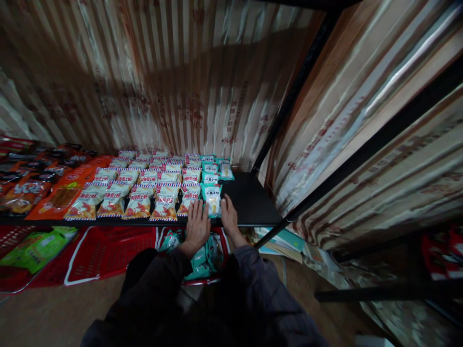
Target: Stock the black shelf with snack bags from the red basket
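Observation:
On the black shelf (249,200), a teal-and-white snack bag (212,198) lies at the front of a column of similar teal bags (210,167). My left hand (198,224) is palm down at this bag's lower left, fingers stretched forward, also over the lower end of a white-and-red snack bag (189,195). Along the bag's right edge rests my right hand (230,217), its fingers extended and near or touching the wrapper. The two hands flank the teal bag, neither wrapped round it. Another teal bag (226,169) lies at the back right.
Rows of white-and-red bags (137,197) fill the shelf leftward, then orange packets (68,185). Below stand a red basket (226,246) holding teal bags (200,262) and another red basket (108,250). A black shelf post (300,205) and striped sheeting (181,96) bound the shelf.

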### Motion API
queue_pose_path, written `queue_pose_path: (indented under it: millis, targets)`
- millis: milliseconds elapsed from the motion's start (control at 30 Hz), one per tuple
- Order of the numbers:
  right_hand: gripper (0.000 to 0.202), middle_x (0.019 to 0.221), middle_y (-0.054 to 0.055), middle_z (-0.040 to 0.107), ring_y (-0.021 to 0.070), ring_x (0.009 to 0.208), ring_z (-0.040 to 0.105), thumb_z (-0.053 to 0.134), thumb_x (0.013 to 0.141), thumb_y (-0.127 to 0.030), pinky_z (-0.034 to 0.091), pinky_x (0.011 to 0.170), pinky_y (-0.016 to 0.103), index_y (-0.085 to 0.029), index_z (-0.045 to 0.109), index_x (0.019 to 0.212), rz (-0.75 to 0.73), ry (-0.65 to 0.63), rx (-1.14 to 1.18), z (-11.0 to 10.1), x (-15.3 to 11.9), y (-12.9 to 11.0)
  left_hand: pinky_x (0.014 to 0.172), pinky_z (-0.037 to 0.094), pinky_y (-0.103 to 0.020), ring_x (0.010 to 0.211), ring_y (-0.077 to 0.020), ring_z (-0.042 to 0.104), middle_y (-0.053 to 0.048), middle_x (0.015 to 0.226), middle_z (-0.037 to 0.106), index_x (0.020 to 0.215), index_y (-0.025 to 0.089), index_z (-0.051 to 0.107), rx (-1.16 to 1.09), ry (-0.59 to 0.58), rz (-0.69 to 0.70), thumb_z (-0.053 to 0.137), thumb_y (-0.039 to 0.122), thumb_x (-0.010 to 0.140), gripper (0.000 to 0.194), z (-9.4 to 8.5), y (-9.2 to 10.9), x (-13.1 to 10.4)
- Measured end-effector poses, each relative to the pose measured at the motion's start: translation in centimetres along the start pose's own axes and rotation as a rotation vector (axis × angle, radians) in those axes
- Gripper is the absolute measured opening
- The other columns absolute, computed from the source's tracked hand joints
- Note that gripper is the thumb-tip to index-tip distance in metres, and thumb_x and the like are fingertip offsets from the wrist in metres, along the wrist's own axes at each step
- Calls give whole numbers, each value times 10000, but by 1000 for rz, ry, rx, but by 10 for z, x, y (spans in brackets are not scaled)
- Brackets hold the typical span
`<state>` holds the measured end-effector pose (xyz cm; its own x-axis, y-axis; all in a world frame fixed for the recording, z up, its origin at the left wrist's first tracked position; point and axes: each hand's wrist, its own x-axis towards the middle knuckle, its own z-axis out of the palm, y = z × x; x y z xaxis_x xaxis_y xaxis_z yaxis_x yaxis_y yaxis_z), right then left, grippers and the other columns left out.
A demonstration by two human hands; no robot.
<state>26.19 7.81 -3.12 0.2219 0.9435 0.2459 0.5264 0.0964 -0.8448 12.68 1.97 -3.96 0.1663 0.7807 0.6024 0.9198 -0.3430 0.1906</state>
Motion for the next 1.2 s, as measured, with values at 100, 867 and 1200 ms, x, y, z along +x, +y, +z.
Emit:
queue_pose_path:
  millis: [100, 867, 1200]
  targets:
    - [607, 1358, 156, 491, 235, 1267, 444, 263, 902, -497, 316, 1070, 407, -102, 453, 1320, -12, 40, -13, -1, -3, -3, 1121, 221, -528, 1411, -288, 125, -155, 1462, 349, 1383, 107, 354, 11, -2, -9, 412, 223, 869, 530, -2, -1, -2]
    - [586, 1329, 204, 494, 272, 1271, 422, 257, 916, -484, 329, 1053, 497, -78, 514, 1252, -357, 182, -134, -3, -40, -8, 1103, 227, -548, 1414, -299, 96, -178, 1493, 274, 1364, 80, 361, -36, -28, 16, 422, 151, 811, 560, -4, -3, -36]
    - [421, 1370, 151, 474, 231, 1307, 401, 318, 945, -300, 362, 1062, 485, -148, 462, 1309, -625, -10, -45, 32, -83, -49, 1107, 243, -537, 1422, -266, 70, -166, 1490, 287, 1343, 102, 388, -52, 129, -111, 367, 117, 843, 500, -22, -37, -44]
